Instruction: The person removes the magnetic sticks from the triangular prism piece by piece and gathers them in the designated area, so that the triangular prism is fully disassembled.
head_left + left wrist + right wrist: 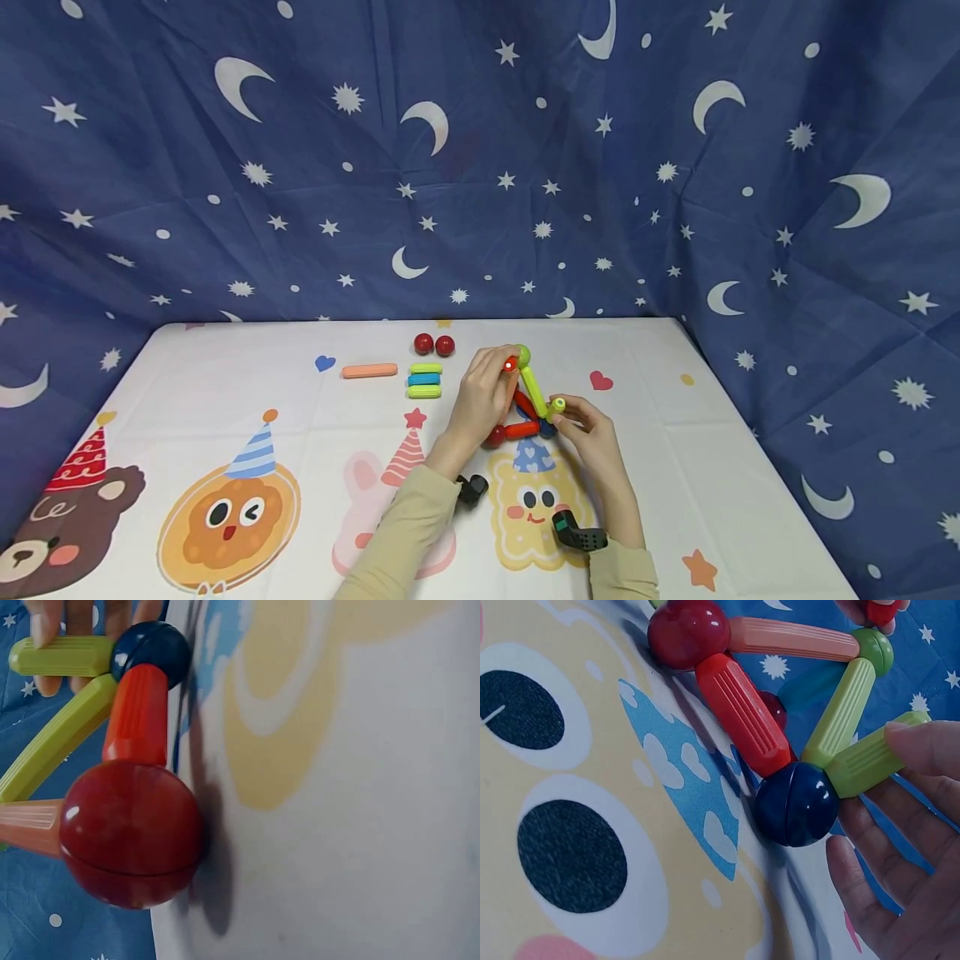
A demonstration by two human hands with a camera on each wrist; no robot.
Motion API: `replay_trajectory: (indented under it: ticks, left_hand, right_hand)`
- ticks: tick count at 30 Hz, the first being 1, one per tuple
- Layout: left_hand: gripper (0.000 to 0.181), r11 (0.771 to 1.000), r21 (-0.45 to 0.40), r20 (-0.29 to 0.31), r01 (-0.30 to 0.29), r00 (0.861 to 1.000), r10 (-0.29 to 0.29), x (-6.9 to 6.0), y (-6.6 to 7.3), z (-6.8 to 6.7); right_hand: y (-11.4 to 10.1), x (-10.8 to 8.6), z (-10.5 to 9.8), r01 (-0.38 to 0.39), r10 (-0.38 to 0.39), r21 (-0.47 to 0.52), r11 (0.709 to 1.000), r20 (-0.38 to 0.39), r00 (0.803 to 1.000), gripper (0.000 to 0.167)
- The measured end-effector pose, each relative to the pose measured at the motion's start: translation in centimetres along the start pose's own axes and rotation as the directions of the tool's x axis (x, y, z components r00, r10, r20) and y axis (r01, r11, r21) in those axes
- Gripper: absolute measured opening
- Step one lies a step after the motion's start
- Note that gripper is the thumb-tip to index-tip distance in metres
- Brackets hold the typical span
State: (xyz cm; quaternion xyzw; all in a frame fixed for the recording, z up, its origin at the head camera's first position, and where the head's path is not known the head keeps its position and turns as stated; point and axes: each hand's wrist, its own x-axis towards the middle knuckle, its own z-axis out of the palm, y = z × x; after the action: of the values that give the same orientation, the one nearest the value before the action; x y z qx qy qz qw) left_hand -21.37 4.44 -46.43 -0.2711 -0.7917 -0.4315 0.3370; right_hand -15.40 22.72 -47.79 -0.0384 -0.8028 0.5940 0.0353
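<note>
A structure of magnetic rods and balls stands on the tablecloth. Its dark red ball (pixel 131 832) and dark blue ball (pixel 796 804) are joined by a red rod (pixel 744 712). An orange rod (pixel 793 639) and a yellow-green rod (pixel 840 712) rise from them to a green ball (pixel 523 356). Beside that top ball, my left hand (pixel 478 398) grips a short red rod (pixel 883 612), seen mostly end-on. My right hand (pixel 596 435) pinches a second yellow-green rod (pixel 877 756) that meets the dark blue ball. A blue rod (pixel 810 686) shows behind.
Left of the structure lie an orange rod (pixel 370 371), two short yellow-green rods (pixel 425 391) and a blue rod (pixel 423 379). Two dark red balls (pixel 423 343) sit behind them. A blue star-and-moon curtain (pixel 480 167) hangs beyond the white printed tablecloth (pixel 262 400).
</note>
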Motion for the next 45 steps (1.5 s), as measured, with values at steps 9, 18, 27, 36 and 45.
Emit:
replay_trajectory:
  ticks: [9,18,27,36,45]
  left_hand:
    - [0.022,0.997,-0.037,0.010,0.075,0.997,-0.074,-0.1,0.0,-0.7]
    - [0.026,0.984,-0.057,0.043,0.171,0.985,-0.169,-0.5,-0.4,-3.2]
    - [0.032,0.963,0.069,0.045,0.260,0.964,-0.264,-1.5,-1.9,-6.5]
    - [0.029,0.908,0.206,0.138,0.366,0.907,-0.397,-2.9,-2.8,-9.5]
    - [0.025,0.842,0.308,0.275,0.443,0.806,-0.525,-4.0,-3.6,-10.4]
  right_hand:
    - [-0.3,-0.1,0.0,-0.018,0.018,0.001,1.000,0.001,1.000,0.030]
    - [-0.4,-0.2,0.0,-0.012,0.012,-0.013,1.000,0.004,1.000,0.030]
    - [-0.3,-0.1,0.0,-0.033,0.033,-0.006,0.999,0.002,0.999,0.030]
    - [-0.4,-0.1,0.0,-0.034,0.034,-0.010,0.999,-0.007,0.999,0.030]
    - [-0.3,-0.1,0.2,-0.023,0.023,-0.031,0.999,-0.008,1.000,0.029]
